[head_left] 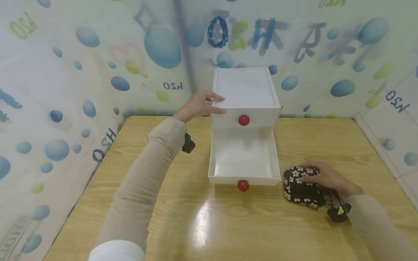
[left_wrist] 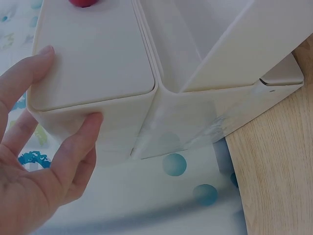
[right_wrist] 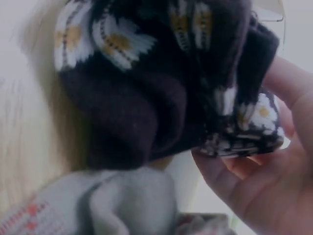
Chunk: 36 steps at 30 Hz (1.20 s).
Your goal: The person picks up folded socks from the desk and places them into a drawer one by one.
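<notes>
A white two-drawer box [head_left: 245, 87] stands at the back of the table, a red knob on each drawer. Its lower drawer [head_left: 243, 152] is pulled out and looks bare inside. My left hand [head_left: 199, 104] grips the box's upper left front corner, its fingers and thumb spread over different faces [left_wrist: 54, 161]. To the right of the open drawer, my right hand [head_left: 321, 177] holds a folded pair of black socks [head_left: 302, 194] with white daisies. In the right wrist view its fingers curl round one end of the bundle [right_wrist: 132, 103].
A grey sock with red marks [right_wrist: 132, 196] lies beside the black pair in the right wrist view. The wooden table [head_left: 183, 217] meets a patterned wall covering [head_left: 137, 83] behind the box and along both sides. Each wrist bears a small black camera [head_left: 188, 144].
</notes>
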Each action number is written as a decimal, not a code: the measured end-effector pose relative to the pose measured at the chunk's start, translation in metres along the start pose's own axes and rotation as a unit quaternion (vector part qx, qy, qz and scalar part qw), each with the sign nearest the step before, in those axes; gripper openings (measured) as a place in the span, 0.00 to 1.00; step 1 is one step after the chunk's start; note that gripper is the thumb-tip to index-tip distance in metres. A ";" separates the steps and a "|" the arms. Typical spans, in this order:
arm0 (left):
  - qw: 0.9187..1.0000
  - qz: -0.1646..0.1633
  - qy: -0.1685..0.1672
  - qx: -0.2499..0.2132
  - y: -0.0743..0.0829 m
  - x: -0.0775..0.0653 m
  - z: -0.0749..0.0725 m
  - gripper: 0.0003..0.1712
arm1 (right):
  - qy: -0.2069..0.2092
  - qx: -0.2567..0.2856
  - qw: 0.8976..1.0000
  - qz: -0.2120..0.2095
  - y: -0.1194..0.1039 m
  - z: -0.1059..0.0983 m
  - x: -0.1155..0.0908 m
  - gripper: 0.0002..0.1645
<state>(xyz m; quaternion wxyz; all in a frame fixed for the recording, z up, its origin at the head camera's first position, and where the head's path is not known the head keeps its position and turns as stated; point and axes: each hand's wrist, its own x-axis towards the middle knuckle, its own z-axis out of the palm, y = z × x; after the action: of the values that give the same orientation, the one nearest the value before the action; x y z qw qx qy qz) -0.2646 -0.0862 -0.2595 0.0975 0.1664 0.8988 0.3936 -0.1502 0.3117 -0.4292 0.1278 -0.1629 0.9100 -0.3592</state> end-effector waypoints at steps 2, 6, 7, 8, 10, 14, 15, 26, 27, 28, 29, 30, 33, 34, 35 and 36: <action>1.000 0.001 0.003 0.000 0.000 0.000 0.000 0.26 | 0.006 0.000 1.000 -0.004 0.000 0.001 0.000 0.29; 1.000 0.006 0.004 -0.002 0.000 0.000 0.000 0.26 | 0.018 0.003 1.000 0.005 -0.001 0.004 0.000 0.29; 1.000 0.005 0.003 -0.002 0.000 0.000 0.000 0.26 | 0.020 0.006 1.000 0.009 -0.001 0.004 -0.001 0.30; 1.000 0.004 0.002 -0.005 0.000 0.000 0.000 0.26 | 0.022 0.008 1.000 0.014 -0.001 0.005 -0.001 0.30; 1.000 0.004 0.001 -0.007 -0.001 0.000 0.000 0.27 | 0.027 0.009 0.999 0.025 -0.002 0.006 -0.002 0.31; 1.000 0.004 0.001 -0.007 -0.002 0.001 0.000 0.27 | 0.032 0.023 0.998 0.043 -0.004 0.007 -0.004 0.33; 1.000 0.004 0.000 -0.007 -0.002 0.001 0.000 0.27 | 0.033 0.028 0.998 0.047 -0.004 0.007 -0.005 0.33; 1.000 0.000 0.000 -0.015 -0.001 -0.001 0.000 0.27 | 0.060 0.044 0.996 0.052 -0.009 0.012 -0.008 0.40; 1.000 0.001 0.000 -0.014 -0.001 -0.001 0.000 0.27 | 0.060 0.048 0.995 0.055 -0.010 0.012 -0.009 0.41; 1.000 0.001 0.001 -0.013 -0.001 -0.001 0.000 0.27 | 0.061 0.054 0.995 0.058 -0.010 0.012 -0.009 0.41; 1.000 0.000 0.001 -0.016 -0.001 -0.001 0.000 0.27 | 0.063 0.057 0.995 0.060 -0.011 0.013 -0.009 0.41; 1.000 0.000 0.002 -0.020 -0.001 -0.001 0.000 0.27 | 0.064 0.060 0.994 0.064 -0.012 0.013 -0.009 0.42; 0.999 -0.004 0.000 -0.031 0.000 -0.002 0.000 0.26 | 0.066 0.063 0.993 0.071 -0.012 0.014 -0.010 0.41; 0.999 -0.005 0.000 -0.035 0.000 -0.002 0.001 0.26 | 0.069 0.063 0.993 0.070 -0.012 0.014 -0.010 0.40; 0.999 -0.007 0.001 -0.038 0.000 -0.002 0.001 0.26 | 0.072 0.061 0.993 0.070 -0.012 0.015 -0.011 0.38; 0.999 -0.008 0.001 -0.039 0.000 -0.002 0.001 0.26 | 0.075 0.060 0.993 0.068 -0.012 0.015 -0.011 0.37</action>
<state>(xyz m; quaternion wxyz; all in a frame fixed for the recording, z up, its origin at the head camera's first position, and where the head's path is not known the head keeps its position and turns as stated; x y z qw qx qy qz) -0.2627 -0.0863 -0.2603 0.1066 0.1547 0.8840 0.4280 -0.1320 0.2985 -0.4302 0.0928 -0.0649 0.9027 -0.4151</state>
